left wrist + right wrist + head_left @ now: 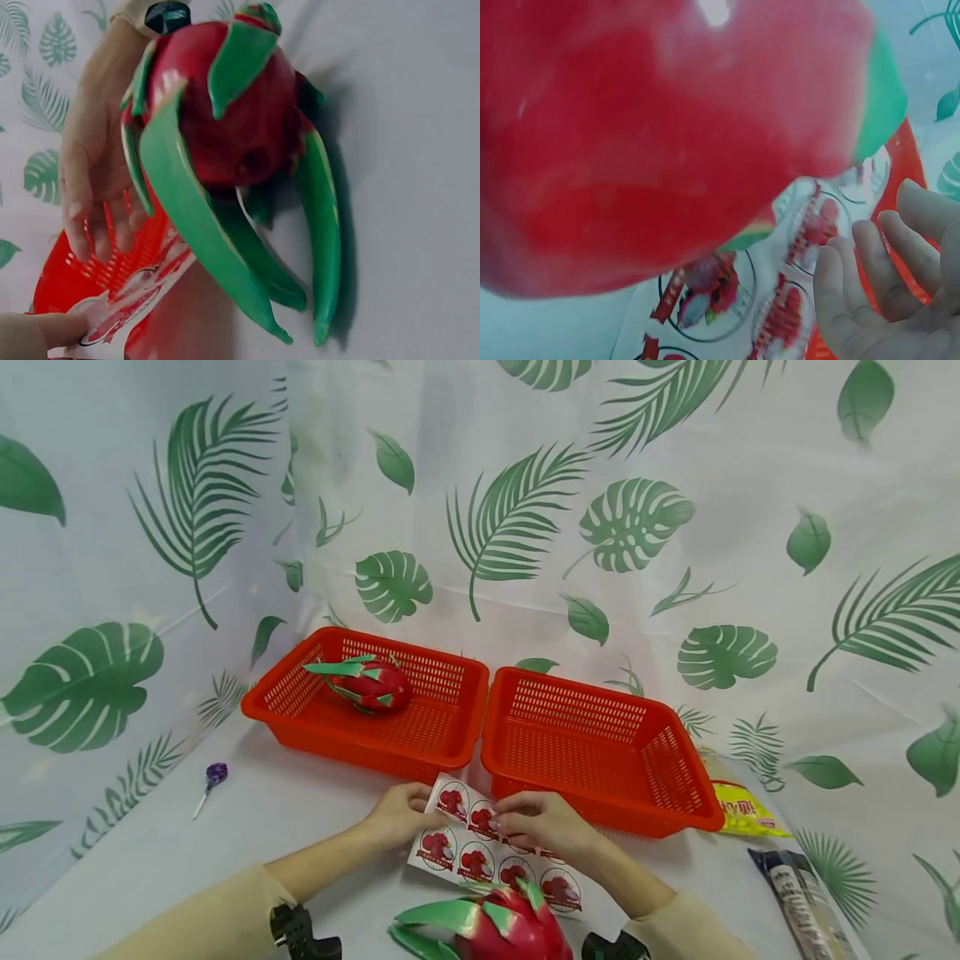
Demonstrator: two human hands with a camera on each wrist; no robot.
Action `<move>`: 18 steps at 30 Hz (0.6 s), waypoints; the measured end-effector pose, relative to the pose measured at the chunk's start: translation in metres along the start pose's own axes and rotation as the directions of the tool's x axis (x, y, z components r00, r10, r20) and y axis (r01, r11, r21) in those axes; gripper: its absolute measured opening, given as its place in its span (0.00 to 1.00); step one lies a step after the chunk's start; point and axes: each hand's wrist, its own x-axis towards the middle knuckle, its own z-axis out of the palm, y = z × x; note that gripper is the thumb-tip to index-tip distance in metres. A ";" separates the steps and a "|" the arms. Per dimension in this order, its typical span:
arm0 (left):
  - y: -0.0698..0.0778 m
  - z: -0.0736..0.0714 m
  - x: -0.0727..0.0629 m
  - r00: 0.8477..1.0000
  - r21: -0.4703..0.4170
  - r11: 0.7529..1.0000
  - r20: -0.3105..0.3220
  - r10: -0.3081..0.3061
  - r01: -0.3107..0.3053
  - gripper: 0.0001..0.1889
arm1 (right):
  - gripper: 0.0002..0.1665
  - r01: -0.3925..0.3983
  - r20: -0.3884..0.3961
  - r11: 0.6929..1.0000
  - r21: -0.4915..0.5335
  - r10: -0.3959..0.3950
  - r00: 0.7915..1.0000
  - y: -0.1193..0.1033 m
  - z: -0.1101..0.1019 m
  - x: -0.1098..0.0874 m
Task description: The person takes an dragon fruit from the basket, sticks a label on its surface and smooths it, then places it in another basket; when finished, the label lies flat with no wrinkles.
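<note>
A sheet of round dragon fruit stickers (476, 862) lies in front of the red baskets, its upper edge tilted up. My left hand (401, 817) pinches the sheet at its left side, and the thumb (52, 328) shows on it in the left wrist view. Over the upper right part of the sheet is my right hand (551, 822); its fingers (874, 262) are loosely bent with nothing between them in the right wrist view. Nearest to me, between my forearms, lies a dragon fruit (517, 931) with green leaf tips. It covers the sheet's near edge and fills much of both wrist views.
The left red basket (352, 756) holds another dragon fruit (375, 685). Beside it stands a second red basket (600, 802). A purple lollipop (215, 774) lies at left. At right are a yellow packet (742, 810) and a dark-ended long package (798, 893). A leaf-print curtain (525, 427) hangs behind.
</note>
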 end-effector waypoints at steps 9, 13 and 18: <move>0.010 0.009 -0.006 0.995 -0.192 0.981 0.103 0.000 0.020 0.22 | 0.24 -0.072 0.020 0.997 -0.005 0.072 0.997 -0.012 0.006 -0.004; 0.013 0.014 -0.010 0.992 -0.248 0.969 0.128 0.023 0.010 0.21 | 0.21 -0.115 0.049 0.993 0.028 0.114 0.992 -0.011 0.006 -0.006; 0.018 0.017 -0.012 0.992 -0.266 0.964 0.121 0.031 0.002 0.22 | 0.21 -0.162 0.065 0.986 0.045 0.159 0.985 -0.008 0.007 -0.005</move>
